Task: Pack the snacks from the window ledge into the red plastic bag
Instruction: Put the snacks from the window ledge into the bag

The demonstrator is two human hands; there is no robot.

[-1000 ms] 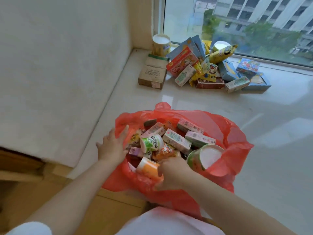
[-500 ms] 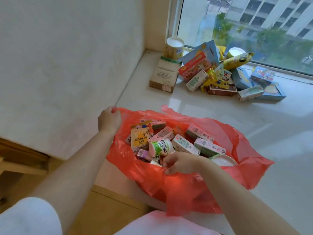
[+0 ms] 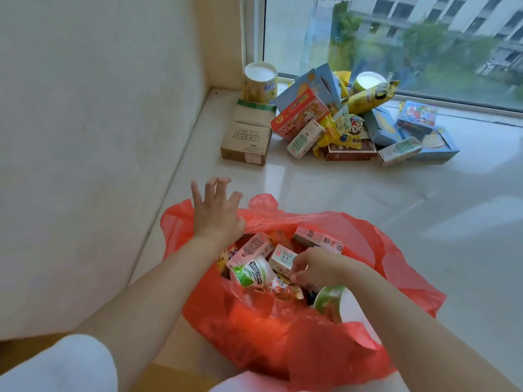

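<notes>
Red plastic bag (image 3: pixel 283 335) sits open on the near part of the pale window ledge (image 3: pixel 353 193), already full of snacks.

The left hand (image 3: pixel 216 210) hovers over the bag's far left rim with fingers spread wide, gripping nothing. The right hand (image 3: pixel 319 267) reaches into the bag's mouth, fingers curled and pinching at a small white carton (image 3: pixel 283 258) among the packed items, just right of a green-and-white cup (image 3: pixel 253 273). A green-rimmed tub (image 3: pixel 336 302) lies at the bag's near right. Far along the ledge, against the window (image 3: pixel 396 38), the remaining snacks lie heaped: a brown box (image 3: pixel 246 140) on the left, a round can (image 3: pixel 260 82) behind it, a red box (image 3: pixel 300 114), a yellow packet (image 3: pixel 370 96), and blue boxes (image 3: pixel 418 128) to the right.
</notes>
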